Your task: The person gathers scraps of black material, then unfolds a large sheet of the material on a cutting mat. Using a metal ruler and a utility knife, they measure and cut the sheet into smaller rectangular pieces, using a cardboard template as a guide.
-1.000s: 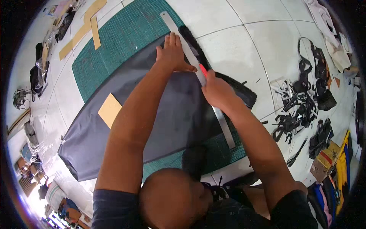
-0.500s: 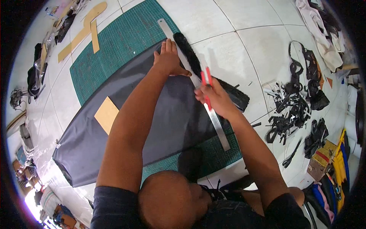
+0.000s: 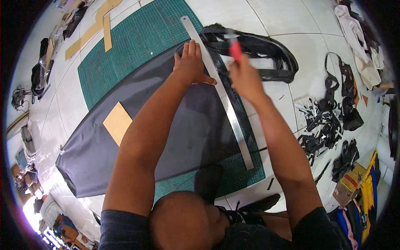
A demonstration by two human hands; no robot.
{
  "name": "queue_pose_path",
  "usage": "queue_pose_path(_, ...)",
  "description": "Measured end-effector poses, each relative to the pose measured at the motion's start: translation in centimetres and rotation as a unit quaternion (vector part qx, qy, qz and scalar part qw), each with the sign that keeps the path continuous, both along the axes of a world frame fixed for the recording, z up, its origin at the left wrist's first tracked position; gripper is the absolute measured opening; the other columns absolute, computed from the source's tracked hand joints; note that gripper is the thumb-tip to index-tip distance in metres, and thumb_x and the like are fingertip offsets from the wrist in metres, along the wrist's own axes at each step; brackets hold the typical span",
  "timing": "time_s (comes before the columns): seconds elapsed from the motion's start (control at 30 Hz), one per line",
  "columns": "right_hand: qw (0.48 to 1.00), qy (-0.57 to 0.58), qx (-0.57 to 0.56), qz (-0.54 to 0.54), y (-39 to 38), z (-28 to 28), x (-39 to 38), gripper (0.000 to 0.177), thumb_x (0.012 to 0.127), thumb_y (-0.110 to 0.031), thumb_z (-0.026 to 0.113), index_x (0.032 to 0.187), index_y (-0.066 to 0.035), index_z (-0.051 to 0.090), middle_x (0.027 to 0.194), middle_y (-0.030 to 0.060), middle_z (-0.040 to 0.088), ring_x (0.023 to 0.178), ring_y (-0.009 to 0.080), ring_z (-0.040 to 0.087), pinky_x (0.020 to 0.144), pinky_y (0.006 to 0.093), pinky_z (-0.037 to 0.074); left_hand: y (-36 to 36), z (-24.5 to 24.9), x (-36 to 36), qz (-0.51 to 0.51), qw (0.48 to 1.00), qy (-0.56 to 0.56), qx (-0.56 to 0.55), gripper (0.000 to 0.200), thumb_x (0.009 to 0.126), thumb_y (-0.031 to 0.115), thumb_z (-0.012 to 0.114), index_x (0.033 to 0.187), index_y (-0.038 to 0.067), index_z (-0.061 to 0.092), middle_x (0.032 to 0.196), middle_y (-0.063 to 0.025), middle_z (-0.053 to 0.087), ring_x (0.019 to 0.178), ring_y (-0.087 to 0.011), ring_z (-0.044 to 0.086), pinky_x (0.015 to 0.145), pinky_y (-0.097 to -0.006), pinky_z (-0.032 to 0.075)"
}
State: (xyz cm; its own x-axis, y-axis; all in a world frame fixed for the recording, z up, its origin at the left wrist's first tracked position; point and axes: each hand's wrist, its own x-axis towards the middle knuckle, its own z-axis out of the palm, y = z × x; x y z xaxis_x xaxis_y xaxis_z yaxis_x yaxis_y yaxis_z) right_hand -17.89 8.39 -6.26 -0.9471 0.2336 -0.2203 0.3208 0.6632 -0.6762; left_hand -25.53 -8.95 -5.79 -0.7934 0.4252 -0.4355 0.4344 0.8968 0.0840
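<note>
A dark grey fabric sheet [image 3: 125, 137] lies across a green cutting mat [image 3: 137, 37] on the tiled floor. A long metal ruler [image 3: 233, 121] runs along the fabric's right edge. My left hand [image 3: 191, 62] lies flat, fingers spread, pressing the fabric beside the ruler's upper part. My right hand [image 3: 246, 77] is raised, blurred, and grips a red-handled cutter [image 3: 235, 49]. A cut-off black fabric strip [image 3: 258, 46] lies curled on the floor just beyond the ruler.
A tan card rectangle [image 3: 117, 123] rests on the fabric. Tan pattern strips [image 3: 96, 25] lie at the mat's far corner. Black strap scraps [image 3: 325, 121], scissors [image 3: 321, 173] and bags sit to the right; white cloth [image 3: 358, 37] far right.
My right hand has moved up along the ruler with the cutter and lifted away. The black strip at the fabric's edge has come loose and curled onto the floor. The left hand stays put.
</note>
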Motion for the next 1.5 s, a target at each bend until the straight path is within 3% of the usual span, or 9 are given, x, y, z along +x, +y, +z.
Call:
queue_pose_path(0.03,0.996,-0.015,0.068,0.063,-1.8,0.8,-0.1,0.032,0.098,-0.033,0.051,0.108,-0.003,0.046,0.086,0.0267,0.068,0.077,0.0436,0.068,0.073,0.0546,0.051,0.0,0.1,-0.1,-0.002,1.0,-0.001,-0.005,0.144,0.054,0.075,0.079,0.152,-0.006,0.012,0.16,-0.0223,0.01,0.149,-0.0359,0.014,0.113,-0.059,0.027)
queue_pose_path(0.07,0.997,-0.034,0.025,0.069,-3.2,1.3,-0.5,0.033,0.095,-0.031,0.052,0.107,-0.001,0.046,0.089,0.0312,0.066,0.088,0.0503,0.064,0.08,0.0575,0.049,-0.1,-0.5,-0.3,-0.004,1.0,0.013,-0.007,0.144,0.054,0.075,0.079,0.152,-0.006,0.011,0.16,-0.0222,0.011,0.149,-0.0357,0.014,0.114,-0.0585,0.027)
queue_pose_path(0.23,0.99,-0.074,0.077,0.094,-5.9,0.9,-4.3,0.035,0.092,-0.025,0.053,0.11,0.005,0.047,0.1,0.0306,0.067,0.095,0.0435,0.067,0.085,0.0509,0.053,-0.4,-2.5,-0.4,-0.002,0.999,0.051,0.006,0.145,0.054,0.075,0.079,0.152,-0.005,0.009,0.161,-0.0217,0.011,0.149,-0.0349,0.014,0.115,-0.057,0.026)
queue_pose_path(0.53,0.991,-0.06,0.083,0.088,-5.5,-0.2,-5.6,0.034,0.09,-0.023,0.053,0.108,0.005,0.049,0.095,0.0324,0.066,0.093,0.0467,0.066,0.084,0.0529,0.052,-0.3,-1.0,-0.3,-0.01,1.0,0.012,-0.002,0.138,0.058,0.071,0.081,0.152,-0.002,0.012,0.16,-0.0233,0.01,0.149,-0.0392,0.013,0.112,-0.061,0.028)
queue_pose_path(0.63,0.986,-0.111,0.072,0.098,-5.9,0.5,-6.1,0.035,0.093,-0.022,0.05,0.115,0.006,0.049,0.109,0.0311,0.065,0.104,0.0426,0.065,0.092,0.049,0.051,-0.4,-1.1,-0.5,-0.023,1.0,0.009,-0.015,0.138,0.058,0.071,0.081,0.152,-0.002,0.011,0.161,-0.0226,0.008,0.149,-0.0387,0.013,0.112,-0.0615,0.029)
queue_pose_path(0.87,0.983,-0.123,0.068,0.119,-4.6,0.4,-4.4,0.04,0.09,-0.026,0.055,0.116,0.003,0.046,0.105,0.0315,0.065,0.099,0.0453,0.065,0.089,0.0509,0.051,0.2,-0.5,-0.4,-0.015,0.999,0.007,-0.047,0.143,0.055,0.075,0.079,0.153,-0.002,0.009,0.162,-0.02,0.008,0.15,-0.035,0.012,0.113,-0.0591,0.027)
queue_pose_path(1.23,0.964,-0.223,0.064,0.134,0.4,4.2,17.8,0.031,0.094,-0.025,0.053,0.109,-0.001,0.041,0.081,0.0263,0.066,0.077,0.046,0.065,0.07,0.0575,0.05,0.2,-0.5,-0.1,0.01,1.0,0.011,-0.011,0.146,0.052,0.075,0.08,0.154,-0.001,0.009,0.162,-0.0195,0.009,0.15,-0.0342,0.011,0.114,-0.0576,0.026)
queue_pose_path(1.4,0.928,-0.319,0.076,0.175,2.9,7.3,20.6,0.03,0.093,-0.025,0.054,0.107,-0.001,0.042,0.079,0.0263,0.065,0.076,0.0452,0.065,0.069,0.0561,0.05,0.3,-0.3,-0.2,0.009,1.0,0.013,-0.009,0.147,0.051,0.075,0.081,0.153,-0.002,0.01,0.161,-0.0217,0.01,0.15,-0.036,0.011,0.114,-0.0594,0.025)
queue_pose_path(1.5,0.979,-0.184,0.025,0.079,3.1,6.7,17.6,0.038,0.09,-0.032,0.062,0.105,0.0,0.046,0.078,0.0234,0.065,0.074,0.0442,0.064,0.069,0.0526,0.05,0.2,-0.8,0.2,0.008,1.0,0.009,0.009,0.147,0.05,0.075,0.081,0.152,-0.004,0.011,0.16,-0.0238,0.01,0.149,-0.0383,0.011,0.114,-0.0611,0.024)
